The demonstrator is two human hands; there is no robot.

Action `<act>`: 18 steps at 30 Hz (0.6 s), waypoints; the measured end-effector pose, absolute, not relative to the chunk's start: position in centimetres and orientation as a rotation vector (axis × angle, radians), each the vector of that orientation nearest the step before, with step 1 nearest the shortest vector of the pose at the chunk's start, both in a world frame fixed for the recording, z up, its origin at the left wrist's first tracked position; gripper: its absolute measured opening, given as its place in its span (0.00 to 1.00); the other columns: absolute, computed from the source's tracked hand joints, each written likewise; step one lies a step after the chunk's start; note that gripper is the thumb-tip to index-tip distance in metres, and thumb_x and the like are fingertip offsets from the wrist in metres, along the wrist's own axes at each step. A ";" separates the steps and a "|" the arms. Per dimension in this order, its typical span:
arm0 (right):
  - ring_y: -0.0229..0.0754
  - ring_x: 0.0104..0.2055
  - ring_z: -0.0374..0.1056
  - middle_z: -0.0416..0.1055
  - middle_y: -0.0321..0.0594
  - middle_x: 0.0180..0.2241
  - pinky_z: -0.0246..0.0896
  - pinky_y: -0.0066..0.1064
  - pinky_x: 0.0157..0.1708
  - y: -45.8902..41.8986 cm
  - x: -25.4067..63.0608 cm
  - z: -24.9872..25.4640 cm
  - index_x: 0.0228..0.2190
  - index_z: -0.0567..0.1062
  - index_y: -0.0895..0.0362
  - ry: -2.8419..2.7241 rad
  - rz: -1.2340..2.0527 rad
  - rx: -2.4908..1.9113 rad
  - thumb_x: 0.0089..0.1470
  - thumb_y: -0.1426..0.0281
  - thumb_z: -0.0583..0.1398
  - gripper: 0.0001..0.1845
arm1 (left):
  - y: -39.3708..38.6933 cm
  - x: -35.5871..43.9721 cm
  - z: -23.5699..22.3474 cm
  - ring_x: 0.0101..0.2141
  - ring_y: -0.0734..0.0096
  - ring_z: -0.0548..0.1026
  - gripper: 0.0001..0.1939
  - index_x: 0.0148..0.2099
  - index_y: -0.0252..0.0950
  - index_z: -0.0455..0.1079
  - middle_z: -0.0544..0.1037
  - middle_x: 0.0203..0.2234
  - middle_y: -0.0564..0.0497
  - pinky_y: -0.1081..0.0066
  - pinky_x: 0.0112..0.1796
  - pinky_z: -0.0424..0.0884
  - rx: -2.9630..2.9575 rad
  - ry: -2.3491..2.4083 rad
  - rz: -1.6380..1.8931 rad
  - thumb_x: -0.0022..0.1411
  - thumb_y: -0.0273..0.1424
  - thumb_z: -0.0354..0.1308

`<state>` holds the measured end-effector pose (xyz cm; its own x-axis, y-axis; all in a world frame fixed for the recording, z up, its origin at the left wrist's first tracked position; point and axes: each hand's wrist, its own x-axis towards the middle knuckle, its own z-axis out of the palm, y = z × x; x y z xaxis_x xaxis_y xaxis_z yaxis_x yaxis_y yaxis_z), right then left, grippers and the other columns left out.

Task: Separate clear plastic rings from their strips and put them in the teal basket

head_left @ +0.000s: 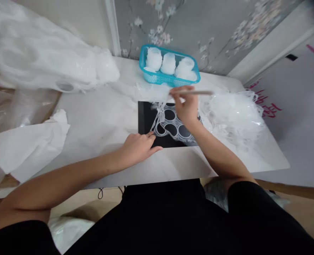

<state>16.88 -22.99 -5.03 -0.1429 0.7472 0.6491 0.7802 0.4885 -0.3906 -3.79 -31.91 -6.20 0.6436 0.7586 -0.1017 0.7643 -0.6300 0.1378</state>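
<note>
On the table lies a black mat (146,118), and on it a clear plastic sheet (174,124) with several round cut-outs ringed in white. My left hand (139,146) rests at the mat's near left edge, fingers laid flat on the sheet's left end and thumb spread; it grips nothing. Over the sheet's far right part, my right hand (187,108) is closed round a thin stick-like tool (199,92) that points right. Thin whitish plastic strands (160,111) stretch up from the sheet towards the right fingers. Whether those fingers pinch the strands is too blurred to tell.
A blue basket (169,82) holding stacks of translucent white discs stands behind the mat. Tangled plastic scraps (235,115) are heaped at right. Large bundles of white plastic (53,58) lie at far left, with crumpled white paper (30,143) nearer. A patterned wall (207,32) bounds the back.
</note>
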 end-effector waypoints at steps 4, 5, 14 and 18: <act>0.44 0.39 0.70 0.74 0.42 0.35 0.65 0.37 0.40 -22.0 22.7 0.3 0.36 0.73 0.55 -1.392 -0.196 -1.236 0.62 0.59 0.52 0.15 | -31.6 -4.0 -6.2 0.34 0.52 0.78 0.28 0.53 0.38 0.68 0.74 0.51 0.46 0.62 0.27 0.68 2.689 1.267 -0.034 0.65 0.52 0.42; 0.45 0.40 0.70 0.74 0.42 0.35 0.64 0.39 0.42 -22.6 24.6 1.2 0.36 0.73 0.55 -1.329 -0.288 -1.291 0.61 0.58 0.52 0.16 | -31.5 -4.0 -6.2 0.34 0.53 0.78 0.27 0.53 0.39 0.68 0.76 0.49 0.47 0.63 0.28 0.68 2.692 1.276 -0.017 0.65 0.51 0.42; 0.58 0.53 0.64 0.75 0.56 0.41 0.56 0.50 0.51 -29.2 34.4 -1.8 0.32 0.80 0.60 -1.296 -0.185 -2.069 0.51 0.68 0.61 0.10 | -29.4 -4.7 -4.9 0.32 0.59 0.78 0.17 0.46 0.36 0.67 0.76 0.43 0.45 0.68 0.26 0.64 2.760 1.433 -0.024 0.67 0.41 0.44; 0.53 0.50 0.69 0.75 0.49 0.44 0.64 0.43 0.47 -30.5 30.6 -4.7 0.32 0.80 0.58 -1.496 0.186 -1.903 0.52 0.62 0.60 0.13 | -29.2 -5.0 -3.9 0.31 0.56 0.78 0.21 0.41 0.36 0.69 0.79 0.32 0.45 0.67 0.28 0.65 2.701 1.431 -0.195 0.67 0.45 0.42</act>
